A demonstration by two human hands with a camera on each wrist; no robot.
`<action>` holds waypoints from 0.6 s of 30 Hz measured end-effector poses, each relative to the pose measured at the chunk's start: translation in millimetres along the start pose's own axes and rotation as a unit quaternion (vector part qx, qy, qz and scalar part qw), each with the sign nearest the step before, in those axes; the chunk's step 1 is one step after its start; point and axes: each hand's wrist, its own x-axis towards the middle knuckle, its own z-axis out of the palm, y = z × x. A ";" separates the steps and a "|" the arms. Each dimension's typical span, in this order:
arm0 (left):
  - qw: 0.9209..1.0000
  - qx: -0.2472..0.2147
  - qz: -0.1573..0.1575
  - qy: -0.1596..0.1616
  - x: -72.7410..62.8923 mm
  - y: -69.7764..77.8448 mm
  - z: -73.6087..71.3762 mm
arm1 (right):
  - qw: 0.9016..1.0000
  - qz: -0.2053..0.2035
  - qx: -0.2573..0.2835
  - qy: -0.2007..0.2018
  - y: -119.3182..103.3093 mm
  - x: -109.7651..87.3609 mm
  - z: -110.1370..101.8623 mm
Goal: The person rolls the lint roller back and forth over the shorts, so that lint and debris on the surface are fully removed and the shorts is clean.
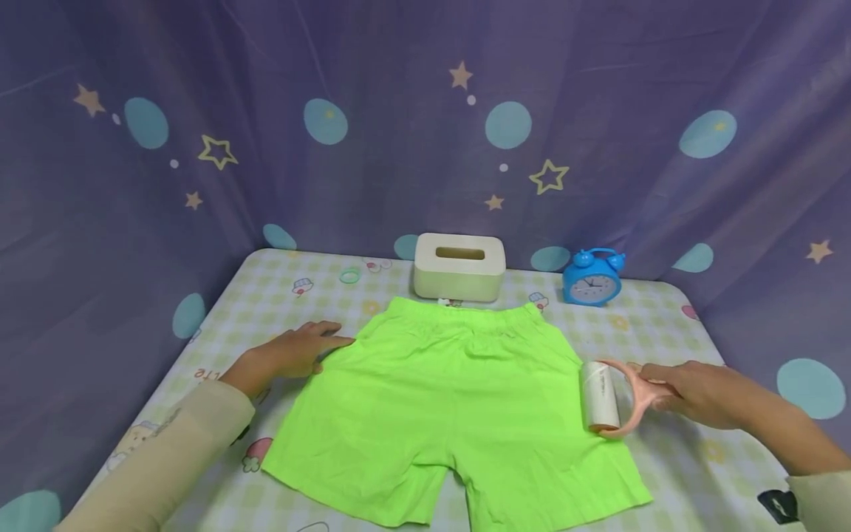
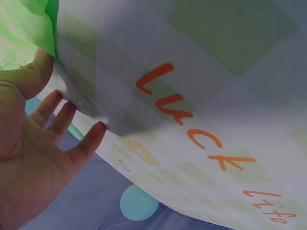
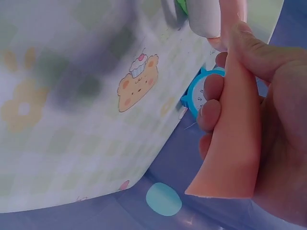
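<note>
Bright green shorts (image 1: 439,399) lie spread out on the table, waistband toward the back. My left hand (image 1: 299,351) rests at their left edge, fingers loosely extended. In the left wrist view the thumb (image 2: 41,72) touches the green fabric, and the other fingertips of that hand meet the tablecloth. My right hand (image 1: 705,391) grips the pink handle (image 3: 230,129) of a lint roller (image 1: 601,395), with fingers wrapped round it. The roller's white cylinder lies against the right edge of the shorts.
A pale green tissue box (image 1: 459,284) stands behind the waistband. To its right is a blue alarm clock (image 1: 592,279); to its left lies a small green ring (image 1: 349,275). A checked tablecloth (image 1: 665,332) covers the table, and a purple curtain (image 1: 412,59) hangs around it.
</note>
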 end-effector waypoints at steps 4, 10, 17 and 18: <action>1.000 0.000 -0.001 0.000 0.6 -0.2 0.2 | 1.000 0.001 -0.011 0.007 -1.5 2.2 0.0; 1.000 0.008 0.003 0.006 1.5 -1.3 2.3 | 1.000 0.007 -0.006 -0.002 -3.3 4.3 -1.0; 1.000 0.001 0.003 0.004 1.2 2.4 -0.4 | 1.000 -0.021 0.000 0.019 -0.7 6.6 1.3; 1.000 0.001 0.003 0.003 1.4 2.3 -0.1 | 0.999 -0.030 0.003 0.024 -0.8 7.5 1.8</action>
